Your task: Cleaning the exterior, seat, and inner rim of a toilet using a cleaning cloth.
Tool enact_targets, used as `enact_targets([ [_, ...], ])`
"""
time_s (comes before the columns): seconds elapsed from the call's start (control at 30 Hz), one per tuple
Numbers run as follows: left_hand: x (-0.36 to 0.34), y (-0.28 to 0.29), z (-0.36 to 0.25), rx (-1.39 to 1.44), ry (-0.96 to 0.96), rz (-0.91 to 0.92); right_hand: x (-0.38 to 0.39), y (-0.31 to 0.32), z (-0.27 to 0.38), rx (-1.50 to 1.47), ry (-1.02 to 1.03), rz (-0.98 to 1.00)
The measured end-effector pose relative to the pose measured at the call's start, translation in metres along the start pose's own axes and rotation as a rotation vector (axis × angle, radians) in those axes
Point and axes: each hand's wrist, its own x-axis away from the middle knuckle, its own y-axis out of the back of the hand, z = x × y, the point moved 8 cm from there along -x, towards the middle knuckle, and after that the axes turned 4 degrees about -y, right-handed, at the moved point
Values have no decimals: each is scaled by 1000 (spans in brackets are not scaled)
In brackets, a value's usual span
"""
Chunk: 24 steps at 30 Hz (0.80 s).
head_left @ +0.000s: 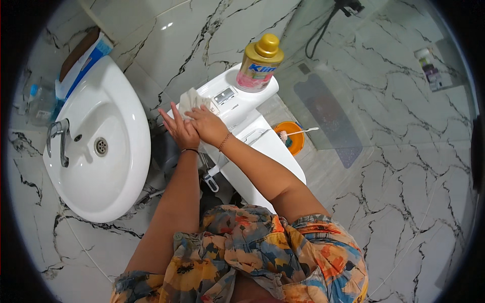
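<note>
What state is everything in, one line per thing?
Cloth: crumpled
Left hand: fingers spread
Right hand: fingers touching cloth
Gold-capped bottle: upright, closed
Toilet lid: down
Faucet: no water visible
Drain: unplugged
Orange tub: brush inside
Blue-capped clear bottle: closed

1. Noticed one short word in large, bold blue letters, slanting across the pink-and-gold label of the gold-capped bottle (258, 69), upper centre of the frame.
2. Found a small dark mark printed on the white cistern (247, 104), just above the frame's middle; could not read it.
3. Spotted a pale label on the clear bottle (41, 108), far left; proved too small to read.
4. Could not make out any lettering on the containers (433, 74), upper right.
</note>
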Motion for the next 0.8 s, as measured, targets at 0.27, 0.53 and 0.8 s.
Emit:
enact_targets([
  [0.27, 3, -5, -11, 135, -192, 185, 58, 26, 11, -182, -106, -206],
  [0.53, 5, -32, -5, -342, -80, 345, 170, 23, -71, -376, -795, -445],
  [0.8, 4, -39, -7, -551, -41, 468, 92, 64, -52, -23, -545, -495],
])
